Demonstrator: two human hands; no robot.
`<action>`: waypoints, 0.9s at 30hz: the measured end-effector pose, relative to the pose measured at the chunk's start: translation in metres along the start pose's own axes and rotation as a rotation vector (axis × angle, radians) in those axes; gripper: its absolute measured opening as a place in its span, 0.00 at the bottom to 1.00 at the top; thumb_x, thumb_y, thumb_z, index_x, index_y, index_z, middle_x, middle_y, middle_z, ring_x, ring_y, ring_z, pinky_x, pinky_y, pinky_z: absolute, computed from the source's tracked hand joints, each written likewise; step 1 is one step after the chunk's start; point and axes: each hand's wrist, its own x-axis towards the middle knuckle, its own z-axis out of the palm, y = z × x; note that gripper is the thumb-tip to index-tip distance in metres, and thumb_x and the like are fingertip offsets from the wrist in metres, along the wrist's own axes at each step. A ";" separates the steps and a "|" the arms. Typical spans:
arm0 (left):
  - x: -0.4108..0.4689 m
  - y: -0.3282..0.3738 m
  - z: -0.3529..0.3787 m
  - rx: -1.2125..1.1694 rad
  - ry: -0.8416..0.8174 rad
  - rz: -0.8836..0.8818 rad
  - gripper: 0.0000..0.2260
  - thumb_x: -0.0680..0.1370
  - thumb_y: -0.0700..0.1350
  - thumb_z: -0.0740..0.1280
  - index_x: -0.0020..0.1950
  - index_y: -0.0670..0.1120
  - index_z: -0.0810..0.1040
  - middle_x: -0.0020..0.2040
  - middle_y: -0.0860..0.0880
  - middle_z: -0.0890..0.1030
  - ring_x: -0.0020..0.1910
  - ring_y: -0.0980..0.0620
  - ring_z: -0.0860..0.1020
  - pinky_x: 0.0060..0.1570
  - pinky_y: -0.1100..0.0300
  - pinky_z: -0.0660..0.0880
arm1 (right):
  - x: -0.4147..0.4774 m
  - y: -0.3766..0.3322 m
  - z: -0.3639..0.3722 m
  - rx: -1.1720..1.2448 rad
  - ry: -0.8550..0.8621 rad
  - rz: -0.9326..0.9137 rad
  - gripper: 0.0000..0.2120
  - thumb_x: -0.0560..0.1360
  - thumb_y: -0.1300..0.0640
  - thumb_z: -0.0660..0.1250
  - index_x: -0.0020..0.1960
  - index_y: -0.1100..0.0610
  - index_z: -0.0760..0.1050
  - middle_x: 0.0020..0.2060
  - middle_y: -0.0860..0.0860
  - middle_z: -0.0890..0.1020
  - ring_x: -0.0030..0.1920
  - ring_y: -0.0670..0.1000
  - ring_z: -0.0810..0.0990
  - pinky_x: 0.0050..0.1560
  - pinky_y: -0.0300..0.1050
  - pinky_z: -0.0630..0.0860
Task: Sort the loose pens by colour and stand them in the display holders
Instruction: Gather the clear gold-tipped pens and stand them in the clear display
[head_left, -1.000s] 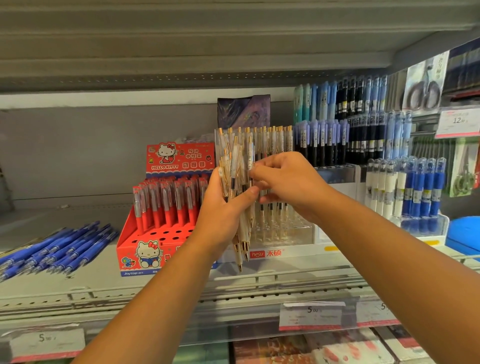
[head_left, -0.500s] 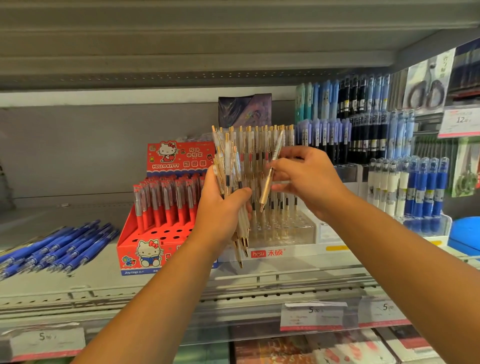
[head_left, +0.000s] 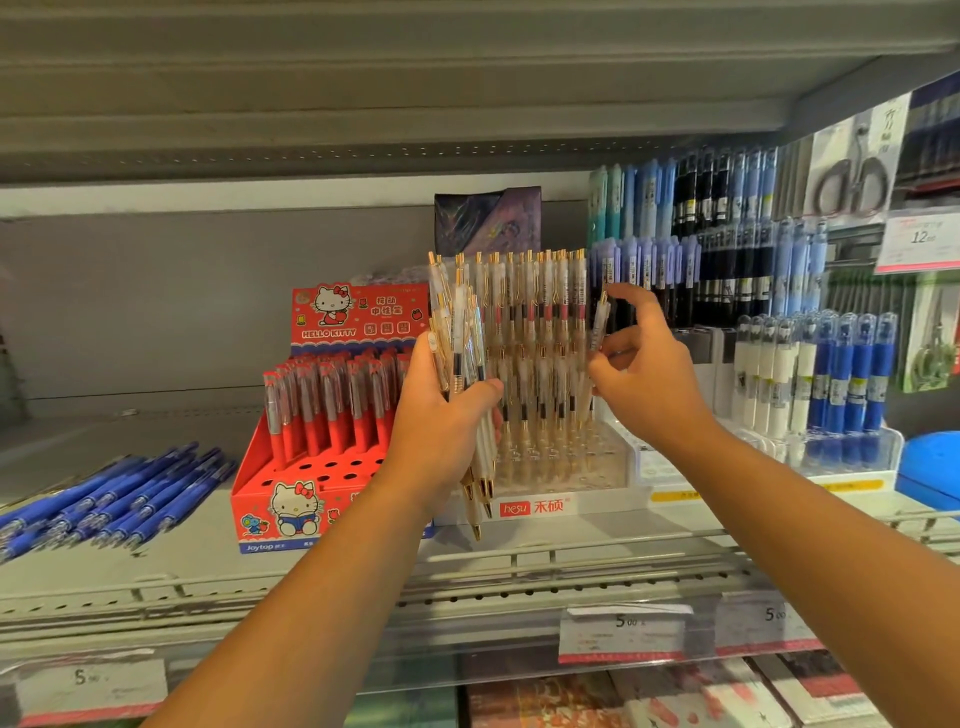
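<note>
Before the clear holder (head_left: 561, 460), left hand (head_left: 436, 431) clamps a pen bundle (head_left: 460, 332), right hand (head_left: 649, 384) pinches a single pen (head_left: 598, 325).

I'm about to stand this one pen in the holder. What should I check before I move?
1. Single pen pinched in right hand: ok.
2. Bundle of pens gripped by left hand: ok.
3. Single pen pointing tip down beside the clear holder: ok, slightly tilted.
4. Single pen matches the gold-clipped standing pens: ok.
5. Free hole under the single pen: cannot tell, hidden by the hand and the clear plastic.
</note>
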 end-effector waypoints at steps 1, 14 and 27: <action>0.000 0.000 0.000 0.002 0.000 0.000 0.23 0.77 0.37 0.68 0.67 0.60 0.71 0.56 0.60 0.82 0.55 0.62 0.79 0.55 0.60 0.74 | 0.000 0.001 0.001 -0.012 -0.012 -0.004 0.31 0.74 0.62 0.67 0.70 0.41 0.61 0.38 0.47 0.79 0.37 0.44 0.80 0.32 0.31 0.74; -0.002 0.001 0.000 0.032 0.004 0.004 0.23 0.76 0.40 0.69 0.67 0.61 0.71 0.57 0.58 0.82 0.57 0.58 0.80 0.62 0.47 0.75 | -0.008 0.009 0.016 -0.305 -0.261 0.079 0.16 0.73 0.59 0.68 0.54 0.49 0.64 0.34 0.50 0.79 0.33 0.47 0.79 0.30 0.44 0.77; -0.002 0.001 0.000 0.013 -0.012 0.021 0.23 0.76 0.40 0.69 0.62 0.64 0.71 0.57 0.60 0.82 0.58 0.59 0.79 0.64 0.48 0.74 | -0.009 0.000 0.012 -0.364 -0.196 0.159 0.11 0.73 0.51 0.68 0.51 0.53 0.68 0.35 0.50 0.78 0.34 0.48 0.77 0.29 0.41 0.68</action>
